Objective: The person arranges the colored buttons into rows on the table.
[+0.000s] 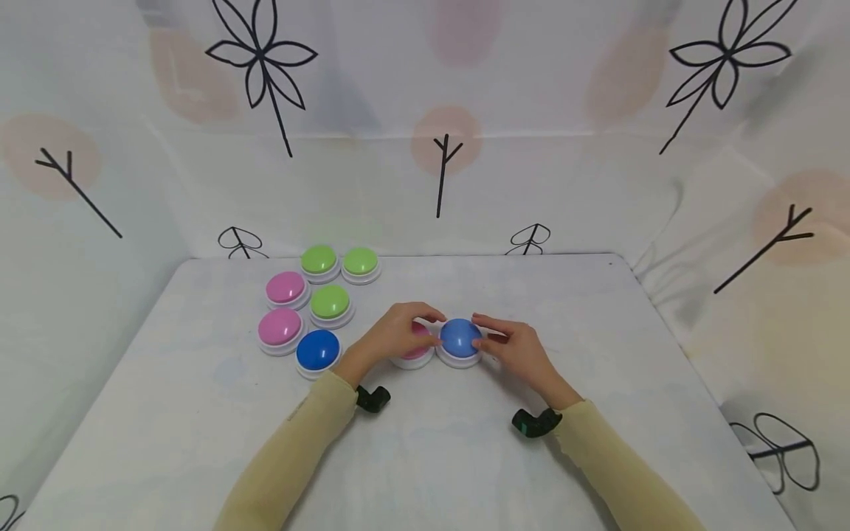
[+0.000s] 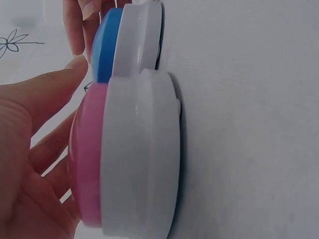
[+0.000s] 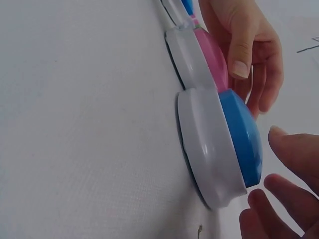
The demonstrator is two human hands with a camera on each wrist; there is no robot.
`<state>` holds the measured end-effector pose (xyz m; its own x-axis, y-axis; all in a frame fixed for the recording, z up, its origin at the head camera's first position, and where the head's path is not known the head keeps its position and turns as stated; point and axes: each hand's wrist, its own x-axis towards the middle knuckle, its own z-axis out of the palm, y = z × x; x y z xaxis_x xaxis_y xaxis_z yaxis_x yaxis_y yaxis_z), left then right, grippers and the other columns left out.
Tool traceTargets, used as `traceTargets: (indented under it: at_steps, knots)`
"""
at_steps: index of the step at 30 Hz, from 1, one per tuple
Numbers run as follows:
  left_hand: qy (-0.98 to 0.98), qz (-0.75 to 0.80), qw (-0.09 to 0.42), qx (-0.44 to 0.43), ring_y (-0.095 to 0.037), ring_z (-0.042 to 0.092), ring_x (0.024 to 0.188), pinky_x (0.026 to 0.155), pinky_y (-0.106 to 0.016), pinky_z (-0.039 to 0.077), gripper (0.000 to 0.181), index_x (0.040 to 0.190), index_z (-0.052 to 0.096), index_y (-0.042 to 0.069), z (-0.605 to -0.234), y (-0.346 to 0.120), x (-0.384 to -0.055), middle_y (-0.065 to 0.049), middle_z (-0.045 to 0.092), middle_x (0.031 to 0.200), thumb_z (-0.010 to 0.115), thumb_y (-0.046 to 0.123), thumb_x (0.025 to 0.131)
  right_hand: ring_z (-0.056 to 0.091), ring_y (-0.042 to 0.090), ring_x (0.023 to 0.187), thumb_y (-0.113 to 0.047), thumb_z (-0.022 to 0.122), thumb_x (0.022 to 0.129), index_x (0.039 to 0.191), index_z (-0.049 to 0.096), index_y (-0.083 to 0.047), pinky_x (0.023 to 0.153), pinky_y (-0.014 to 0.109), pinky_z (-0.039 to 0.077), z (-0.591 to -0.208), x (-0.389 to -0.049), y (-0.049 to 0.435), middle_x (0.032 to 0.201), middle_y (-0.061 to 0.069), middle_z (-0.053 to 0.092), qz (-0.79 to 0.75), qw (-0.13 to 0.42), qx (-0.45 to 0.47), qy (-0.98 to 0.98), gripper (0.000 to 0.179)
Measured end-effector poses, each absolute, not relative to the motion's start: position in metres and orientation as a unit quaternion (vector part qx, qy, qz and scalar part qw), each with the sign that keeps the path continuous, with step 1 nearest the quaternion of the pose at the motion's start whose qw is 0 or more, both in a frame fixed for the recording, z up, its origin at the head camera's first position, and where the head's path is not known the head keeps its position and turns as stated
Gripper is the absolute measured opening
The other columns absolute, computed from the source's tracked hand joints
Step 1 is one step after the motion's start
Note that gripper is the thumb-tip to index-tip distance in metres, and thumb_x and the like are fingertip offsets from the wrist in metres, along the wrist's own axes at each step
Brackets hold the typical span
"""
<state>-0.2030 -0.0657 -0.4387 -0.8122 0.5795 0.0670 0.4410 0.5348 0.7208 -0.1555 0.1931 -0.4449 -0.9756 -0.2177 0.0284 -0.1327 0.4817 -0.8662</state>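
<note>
A light blue dome push button (image 1: 460,338) on a white base sits on the table between the two hands. Touching its left side is a pink push button (image 2: 89,159), partly covered by my left hand (image 1: 398,332) in the head view. The left fingers arch above the pink dome, with thumb and fingertips by the blue button's left edge. My right hand (image 1: 518,350) is at the blue button's right side, fingers loosely bent. In the right wrist view, a small gap shows between the right fingertips (image 3: 276,132) and the blue dome (image 3: 243,137).
Left of the hands stands a cluster of similar buttons: a darker blue button (image 1: 318,350), two pink buttons (image 1: 280,327) and three green buttons (image 1: 330,302). The white table (image 1: 425,457) meets a patterned cloth backdrop (image 1: 372,184) at its back edge.
</note>
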Motion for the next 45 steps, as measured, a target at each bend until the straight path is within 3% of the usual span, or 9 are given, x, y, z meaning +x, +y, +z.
traceTargets:
  at_steps: [6, 11, 13, 19, 31, 39, 45]
  knots:
    - [0.863, 0.401, 0.086, 0.293, -0.014, 0.058, 0.115, 0.102, -0.035, 0.047, 0.036, 0.125, 0.068, 0.017, -0.436, -0.078, -0.200, 0.002, 0.067, 0.120, 0.076, 0.019, 0.090, 0.059, 0.029, 0.123, -0.020, 0.077, 0.089, 0.132, 0.066, -0.011, 0.092, 0.036, 0.054, -0.438, -0.157, 0.186, 0.138, 0.005, 0.060, -0.507, 0.047, -0.095, 0.855, 0.046]
    - [0.867, 0.400, 0.081, 0.285, -0.016, 0.058, 0.116, 0.101, -0.038, 0.048, 0.034, 0.125, 0.068, 0.016, -0.431, -0.092, -0.195, 0.003, 0.067, 0.120, 0.073, 0.017, 0.091, 0.056, 0.026, 0.127, -0.018, 0.078, 0.088, 0.131, 0.066, -0.007, 0.095, 0.033, 0.052, -0.436, -0.161, 0.178, 0.137, 0.005, 0.061, -0.529, 0.051, -0.108, 0.840, 0.046]
    - [0.868, 0.402, 0.077, 0.283, -0.017, 0.058, 0.116, 0.101, -0.040, 0.048, 0.034, 0.124, 0.069, 0.016, -0.429, -0.099, -0.194, 0.003, 0.067, 0.119, 0.074, 0.017, 0.091, 0.053, 0.024, 0.130, -0.016, 0.078, 0.088, 0.130, 0.066, -0.005, 0.102, 0.036, 0.045, -0.435, -0.163, 0.175, 0.137, 0.005, 0.061, -0.536, 0.051, -0.116, 0.835, 0.045]
    - [0.876, 0.405, 0.074, 0.252, -0.018, 0.058, 0.114, 0.101, -0.050, 0.046, 0.034, 0.123, 0.069, 0.015, -0.425, -0.121, -0.186, 0.006, 0.067, 0.116, 0.075, 0.022, 0.090, 0.053, 0.023, 0.130, -0.014, 0.077, 0.089, 0.131, 0.066, -0.007, 0.101, 0.035, 0.046, -0.433, -0.166, 0.161, 0.137, 0.004, 0.061, -0.535, 0.052, -0.123, 0.834, 0.043]
    - [0.887, 0.407, 0.045, 0.214, -0.024, 0.060, 0.112, 0.097, -0.052, 0.048, 0.037, 0.122, 0.069, 0.011, -0.426, -0.174, -0.170, -0.005, 0.069, 0.116, 0.077, 0.024, 0.089, 0.058, 0.028, 0.124, -0.010, 0.076, 0.089, 0.128, 0.068, -0.007, 0.100, 0.037, 0.049, -0.428, -0.173, 0.126, 0.134, 0.002, 0.063, -0.549, 0.067, -0.159, 0.818, 0.041]
    - [0.902, 0.386, 0.015, 0.195, -0.029, 0.050, 0.128, 0.106, -0.054, 0.041, 0.038, 0.123, 0.068, 0.011, -0.434, -0.209, -0.165, -0.006, 0.062, 0.130, 0.077, 0.026, 0.089, 0.057, 0.018, 0.125, -0.010, 0.076, 0.089, 0.129, 0.069, -0.014, 0.099, 0.033, 0.050, -0.432, -0.174, 0.093, 0.132, -0.002, 0.064, -0.547, 0.098, -0.177, 0.812, 0.041]
    - [0.908, 0.378, 0.012, 0.179, -0.036, 0.049, 0.128, 0.103, -0.058, 0.043, 0.043, 0.124, 0.067, 0.008, -0.439, -0.230, -0.157, -0.013, 0.059, 0.133, 0.079, 0.026, 0.088, 0.060, 0.019, 0.121, -0.013, 0.078, 0.087, 0.128, 0.070, -0.015, 0.097, 0.029, 0.051, -0.430, -0.176, 0.067, 0.130, -0.004, 0.065, -0.549, 0.105, -0.208, 0.803, 0.042]
